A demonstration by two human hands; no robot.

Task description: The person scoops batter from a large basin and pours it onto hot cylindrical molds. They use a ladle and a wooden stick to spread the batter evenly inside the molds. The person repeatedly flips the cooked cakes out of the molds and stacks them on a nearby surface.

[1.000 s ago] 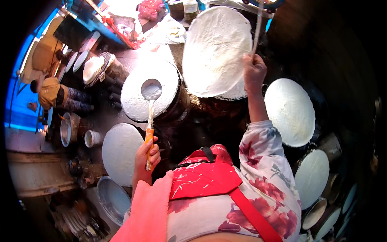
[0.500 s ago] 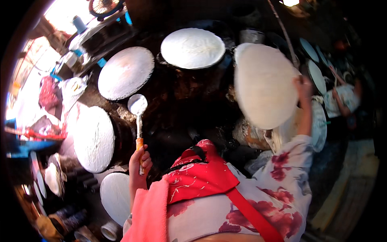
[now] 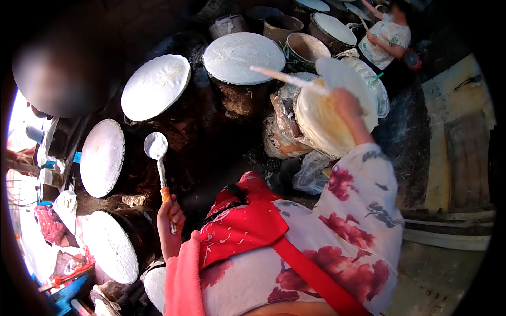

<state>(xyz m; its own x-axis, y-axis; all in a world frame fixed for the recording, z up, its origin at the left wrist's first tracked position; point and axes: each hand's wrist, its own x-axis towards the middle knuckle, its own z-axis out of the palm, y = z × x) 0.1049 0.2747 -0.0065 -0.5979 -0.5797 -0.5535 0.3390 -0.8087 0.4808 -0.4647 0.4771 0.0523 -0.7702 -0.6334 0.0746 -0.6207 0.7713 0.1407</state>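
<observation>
Ladle (image 3: 156, 146) in the left hand (image 3: 171, 215), grip wrapped snugly round its orange handle; bowl raised, coated white, and apart from every round. Right hand (image 3: 348, 108) blurred, well out to the person's right, over a pile of pale round sheets (image 3: 319, 122). Grip there looked narrow, holding a pale stick (image 3: 287, 78) that pointed away to the left. One thin sheet (image 3: 345, 75) lay at the fingers, at the top of the pile; whether the grip also pinched it could not be told.

State of the work, as judged: the pile had several sheets in it, so that part looked well under way. Topmost sheet seemed not quite settled, its far edge sticking out past those beneath.

Around the person, white-topped rounds curved in an arc: one straight ahead (image 3: 244, 58) on a rusty drum, one ahead and left (image 3: 156, 87), one farther left (image 3: 103, 158), one nearer on the left (image 3: 112, 247). All four were covered in white; whether each layer was ready to lift, too hard to tell. Clear plastic bag (image 3: 311, 176) lay just this side of the pile.
</observation>
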